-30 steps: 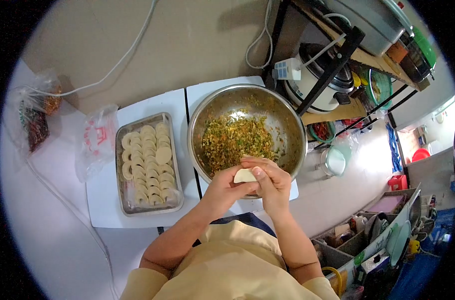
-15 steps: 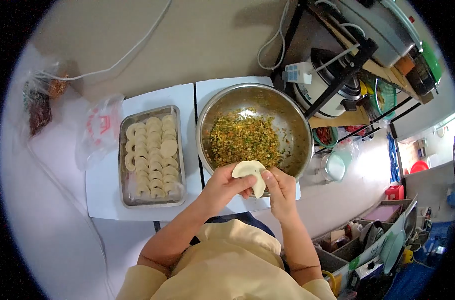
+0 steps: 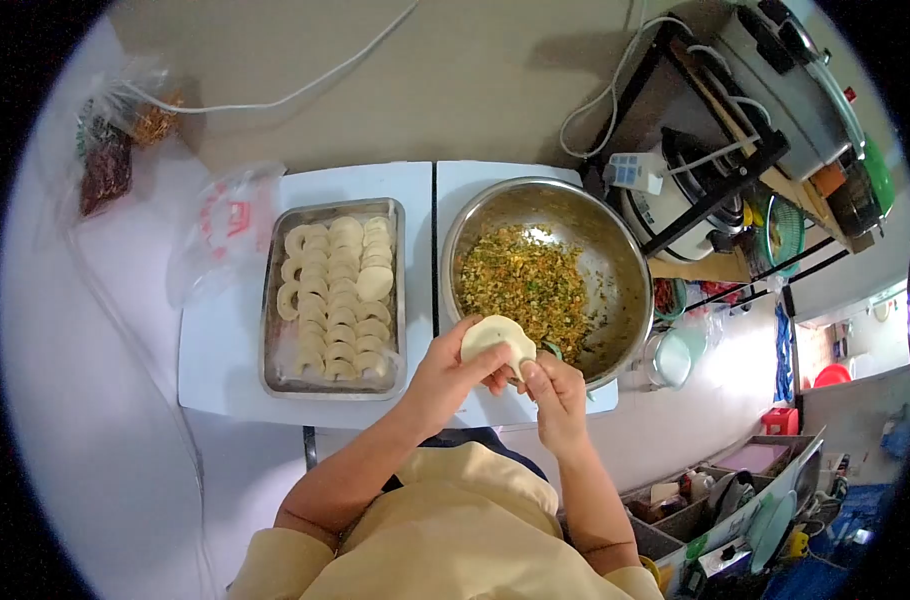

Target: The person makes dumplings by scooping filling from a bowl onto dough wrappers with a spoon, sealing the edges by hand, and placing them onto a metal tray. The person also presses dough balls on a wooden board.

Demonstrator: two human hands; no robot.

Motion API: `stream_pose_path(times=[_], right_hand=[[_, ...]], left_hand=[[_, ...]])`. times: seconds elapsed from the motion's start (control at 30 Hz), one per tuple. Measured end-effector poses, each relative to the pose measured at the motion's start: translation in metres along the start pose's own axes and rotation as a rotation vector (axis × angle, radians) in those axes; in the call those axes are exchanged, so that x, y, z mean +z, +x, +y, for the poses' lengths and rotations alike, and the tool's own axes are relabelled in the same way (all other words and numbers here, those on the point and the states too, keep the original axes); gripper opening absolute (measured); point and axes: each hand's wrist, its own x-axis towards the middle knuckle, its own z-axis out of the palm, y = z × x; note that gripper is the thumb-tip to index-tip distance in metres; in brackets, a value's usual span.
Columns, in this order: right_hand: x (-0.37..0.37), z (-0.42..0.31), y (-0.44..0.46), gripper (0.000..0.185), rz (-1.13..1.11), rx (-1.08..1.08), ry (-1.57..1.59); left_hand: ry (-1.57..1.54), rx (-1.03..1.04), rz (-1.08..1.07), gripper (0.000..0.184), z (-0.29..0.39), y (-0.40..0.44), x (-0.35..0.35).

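A round, pale dumpling wrapper (image 3: 492,337) is held between my two hands in front of the filling bowl. My left hand (image 3: 448,372) grips its left side, the thumb lying across the dough. On the other side, my right hand (image 3: 557,398) pinches the lower right edge between thumb and fingers. Just beyond is a large steel bowl (image 3: 625,260) with chopped orange, yellow and green filling (image 3: 525,285). To the left, a metal tray (image 3: 273,345) carries rows of folded dumplings (image 3: 343,325) and a few flat round wrappers (image 3: 375,284).
Bowl and tray stand on a white table (image 3: 220,340) against the wall. A clear plastic bag (image 3: 225,225) lies at its left end. On the right are a rack with a rice cooker (image 3: 665,215) and a power strip (image 3: 635,172). Crates of kitchenware (image 3: 695,490) stand lower right.
The wrapper has turned and now shows a rounder, flatter face, with its lower right edge pinched. My head view has shifted, so table, tray and bowl appear farther right.
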Motion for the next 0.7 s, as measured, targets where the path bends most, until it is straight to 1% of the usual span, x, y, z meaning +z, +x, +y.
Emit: stream_pose_path(times=[0.13,0.2,0.23,0.3,0.33,0.37,0.43,0.47,0.5,0.57,0.6,0.63,0.7], right_hand=[[0.009,0.001,-0.005,0.032,-0.003,0.057,0.000],[0.013,0.003,-0.008,0.029,-0.052,0.170,0.119],[0.018,0.004,-0.007,0.029,-0.057,0.172,0.117],[0.029,0.007,-0.006,0.028,-0.087,0.027,-0.039],[0.032,0.008,-0.007,0.028,-0.108,0.032,-0.092],[0.038,0.007,-0.008,0.028,-0.125,0.036,-0.081],[0.047,0.003,-0.011,0.029,-0.034,-0.031,-0.242],[0.048,0.008,-0.013,0.028,-0.020,0.006,-0.324],[0.052,0.008,-0.013,0.028,-0.035,0.008,-0.318],[0.060,0.008,-0.013,0.026,-0.019,0.063,-0.124],[0.063,0.009,-0.012,0.021,-0.065,0.044,-0.108],[0.071,0.011,-0.013,0.021,-0.070,0.046,-0.108],[0.089,0.013,-0.016,0.017,-0.141,-0.001,-0.287]], left_hand=[[-0.002,0.000,-0.020,0.024,0.004,-0.012,-0.015],[-0.024,0.012,-0.001,0.023,0.005,-0.019,-0.021],[-0.044,0.020,0.014,0.021,0.005,-0.021,-0.024],[-0.068,0.025,0.018,0.023,0.003,-0.026,-0.032],[-0.087,0.029,0.018,0.025,0.002,-0.031,-0.038],[-0.084,0.030,0.039,0.025,0.002,-0.034,-0.044],[-0.031,0.008,-0.023,0.024,0.002,-0.041,-0.054],[-0.027,-0.044,-0.045,0.026,0.002,-0.045,-0.061],[-0.028,-0.043,-0.029,0.026,0.002,-0.049,-0.067],[-0.016,-0.079,-0.099,0.028,0.001,-0.057,-0.077],[0.033,-0.057,-0.124,0.037,0.000,-0.061,-0.083],[0.030,-0.057,-0.119,0.037,-0.003,-0.065,-0.087],[0.131,-0.043,-0.160,0.042,-0.011,-0.071,-0.096]])
